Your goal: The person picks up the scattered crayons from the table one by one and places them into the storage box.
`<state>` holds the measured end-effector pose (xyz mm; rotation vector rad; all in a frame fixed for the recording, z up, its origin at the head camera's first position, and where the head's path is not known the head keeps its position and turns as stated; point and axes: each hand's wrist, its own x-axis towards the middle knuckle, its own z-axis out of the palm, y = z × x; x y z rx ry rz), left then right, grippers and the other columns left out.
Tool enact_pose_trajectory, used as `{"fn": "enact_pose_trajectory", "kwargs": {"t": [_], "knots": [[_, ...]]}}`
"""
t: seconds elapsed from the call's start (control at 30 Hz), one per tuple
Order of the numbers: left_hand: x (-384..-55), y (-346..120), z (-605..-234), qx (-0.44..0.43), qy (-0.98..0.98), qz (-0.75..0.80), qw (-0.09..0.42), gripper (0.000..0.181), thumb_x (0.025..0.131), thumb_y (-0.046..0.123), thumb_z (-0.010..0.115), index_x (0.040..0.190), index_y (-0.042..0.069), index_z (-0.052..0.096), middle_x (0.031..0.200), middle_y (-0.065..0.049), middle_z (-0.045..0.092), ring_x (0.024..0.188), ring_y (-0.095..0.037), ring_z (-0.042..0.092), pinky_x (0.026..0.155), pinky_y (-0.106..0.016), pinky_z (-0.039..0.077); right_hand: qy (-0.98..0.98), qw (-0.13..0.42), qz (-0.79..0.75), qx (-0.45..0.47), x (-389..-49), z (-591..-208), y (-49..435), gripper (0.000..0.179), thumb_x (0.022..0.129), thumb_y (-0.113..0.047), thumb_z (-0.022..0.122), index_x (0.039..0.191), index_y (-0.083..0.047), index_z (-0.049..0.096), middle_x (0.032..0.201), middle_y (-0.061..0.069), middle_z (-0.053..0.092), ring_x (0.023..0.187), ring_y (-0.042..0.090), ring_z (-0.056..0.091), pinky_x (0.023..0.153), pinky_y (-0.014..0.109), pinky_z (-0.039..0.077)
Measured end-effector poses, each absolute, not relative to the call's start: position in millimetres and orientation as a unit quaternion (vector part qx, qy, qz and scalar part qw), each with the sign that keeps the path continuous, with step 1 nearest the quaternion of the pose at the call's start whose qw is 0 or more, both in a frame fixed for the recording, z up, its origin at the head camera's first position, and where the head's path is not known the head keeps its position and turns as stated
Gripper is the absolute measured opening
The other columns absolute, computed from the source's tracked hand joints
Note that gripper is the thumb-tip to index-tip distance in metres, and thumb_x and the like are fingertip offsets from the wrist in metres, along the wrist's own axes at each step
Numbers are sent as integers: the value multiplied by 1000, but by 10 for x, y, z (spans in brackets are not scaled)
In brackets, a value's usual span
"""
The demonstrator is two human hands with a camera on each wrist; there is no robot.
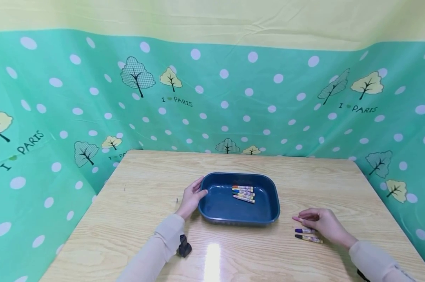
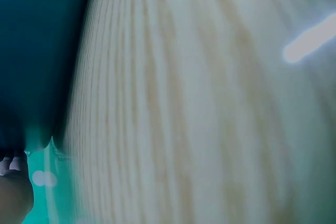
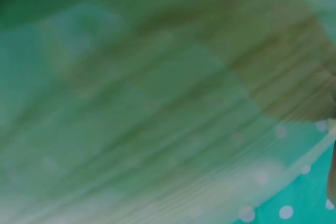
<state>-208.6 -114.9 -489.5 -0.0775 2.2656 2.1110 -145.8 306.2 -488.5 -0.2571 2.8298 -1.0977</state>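
Note:
A dark blue plastic tray stands on the wooden table, with several crayons lying side by side inside it. My left hand grips the tray's left rim, thumb over the edge; in the left wrist view the tray's wall fills the left side, with part of the hand below. To the right of the tray, my right hand pinches a pink crayon low over the table. Just below it lie a purple crayon and a black crayon, partly overlapped by the fingers.
The wooden table ends at a green polka-dot curtain behind and at both sides. A black device shows at the left wrist. Much of the right wrist view is blurred wood and curtain.

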Motion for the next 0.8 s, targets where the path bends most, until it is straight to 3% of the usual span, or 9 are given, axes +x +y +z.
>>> {"fn": "enact_pose_trajectory", "kwargs": {"t": [0.27,0.5,0.8], "knots": [[-2094,-1159,-4905,-14,726,687,24,55,85,1,56,138,5,40,141,-21,39,130,-33,38,107,-39,35,914,73,-390,-78,-1485,-4740,3013,28,79,-18,70,104,-5,68,103,12,68,83,5,65,70,15,54],[-2080,-1144,-4894,-18,728,685,20,54,85,1,57,137,6,42,140,-19,41,129,-32,40,107,-38,37,906,38,-414,-79,-1540,-4570,2919,26,80,-14,69,104,-4,68,103,14,68,82,1,65,70,14,55],[-2090,-1148,-4900,-25,725,688,20,54,84,0,57,135,7,44,139,-18,43,129,-30,41,106,-36,38,890,41,-448,-70,-1728,-4317,2642,34,81,-26,68,109,-6,67,108,13,67,87,6,66,73,20,57]]}}
